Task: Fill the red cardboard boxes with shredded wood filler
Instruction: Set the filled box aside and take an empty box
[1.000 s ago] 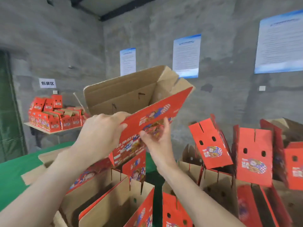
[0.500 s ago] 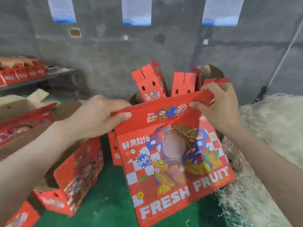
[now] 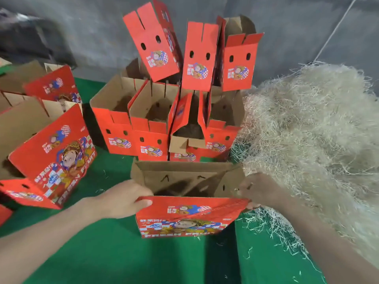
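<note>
Currently the open red box (image 3: 184, 216) stands mid-way across the green mat (image 3: 102, 253). Left hand (image 3: 121, 198) grips the left end of its near flap and right hand (image 3: 258, 191) pinches the right end. Shredded wood filler (image 3: 311, 130) is heaped along the mat's right edge, just beside it. Other boxes (image 3: 143, 128) stand behind.

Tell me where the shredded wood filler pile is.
In the head view the shredded wood filler is heaped on the right, on the green surface beside the open red box that the right hand grips.
</note>
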